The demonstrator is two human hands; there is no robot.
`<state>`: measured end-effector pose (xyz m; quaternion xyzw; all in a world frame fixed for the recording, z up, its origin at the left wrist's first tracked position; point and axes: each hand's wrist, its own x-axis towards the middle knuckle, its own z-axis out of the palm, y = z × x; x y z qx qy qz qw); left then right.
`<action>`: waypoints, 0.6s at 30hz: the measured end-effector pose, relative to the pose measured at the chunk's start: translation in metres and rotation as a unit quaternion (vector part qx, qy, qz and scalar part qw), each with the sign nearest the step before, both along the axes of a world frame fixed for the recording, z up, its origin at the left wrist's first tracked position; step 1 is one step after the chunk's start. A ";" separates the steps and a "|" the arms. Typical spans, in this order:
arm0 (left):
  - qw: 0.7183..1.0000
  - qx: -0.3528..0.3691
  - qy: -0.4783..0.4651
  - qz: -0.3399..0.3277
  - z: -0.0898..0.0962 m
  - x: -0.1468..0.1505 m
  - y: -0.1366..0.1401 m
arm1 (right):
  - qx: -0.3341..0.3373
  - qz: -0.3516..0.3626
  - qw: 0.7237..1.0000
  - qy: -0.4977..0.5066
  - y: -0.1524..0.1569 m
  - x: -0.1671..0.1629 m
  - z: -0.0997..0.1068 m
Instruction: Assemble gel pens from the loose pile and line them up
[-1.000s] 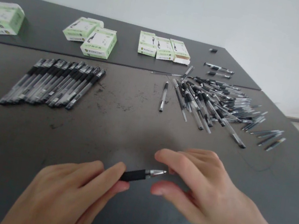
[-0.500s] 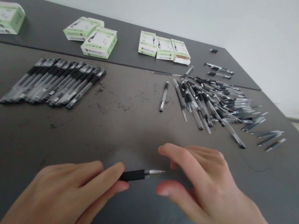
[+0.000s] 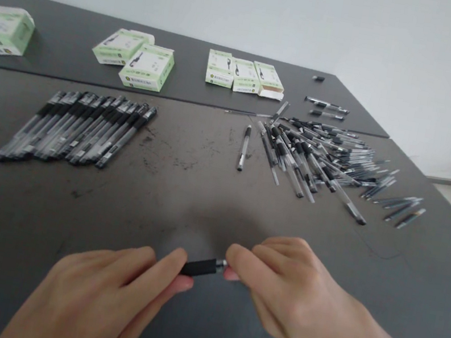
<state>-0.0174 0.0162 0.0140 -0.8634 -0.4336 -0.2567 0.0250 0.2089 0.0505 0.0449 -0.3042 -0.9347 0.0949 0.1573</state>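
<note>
A gel pen [image 3: 200, 267] with a black grip lies nearly level between my two hands, above the near part of the table. My left hand [image 3: 109, 294] is closed round its barrel, thumb and forefinger pinching just behind the grip. At the other end, my right hand [image 3: 295, 296] pinches the metal tip, so the point itself is hidden by the fingers. Farther off, on the left, many capped gel pens [image 3: 77, 127] lie side by side in a slanted row. One short pen [image 3: 244, 148] lies alone beyond my hands.
At the right is a loose heap of pen parts [image 3: 309, 157], with thin refills [image 3: 406, 211] beside it. Green-and-white boxes [image 3: 147, 68] stand along the back of the dark table [image 3: 178, 195]. Near the far right corner lie a black cap [image 3: 318, 78] and a few pens [image 3: 326, 105].
My right hand, open and apart from the pen before, has closed on its metal tip. My left hand keeps its hold almost unmoved. The view has shifted slightly.
</note>
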 end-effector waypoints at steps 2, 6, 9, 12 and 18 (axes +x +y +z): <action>0.999 0.025 0.048 0.002 -0.002 -0.002 0.000 | -0.075 -0.009 0.997 0.016 0.000 -0.002 -0.002; 0.992 0.062 0.109 0.017 -0.007 -0.004 -0.002 | -0.243 -0.063 0.964 0.086 0.002 -0.011 -0.007; 0.989 0.055 0.136 0.016 -0.008 -0.003 -0.002 | -0.307 -0.098 0.941 0.102 0.007 -0.016 -0.007; 0.994 0.044 0.097 0.012 -0.003 -0.001 0.001 | -0.353 -0.068 0.929 0.089 0.012 -0.014 0.000; 0.997 0.018 -0.078 -0.021 0.009 -0.004 0.003 | -0.025 -0.019 0.988 0.151 0.008 0.000 0.015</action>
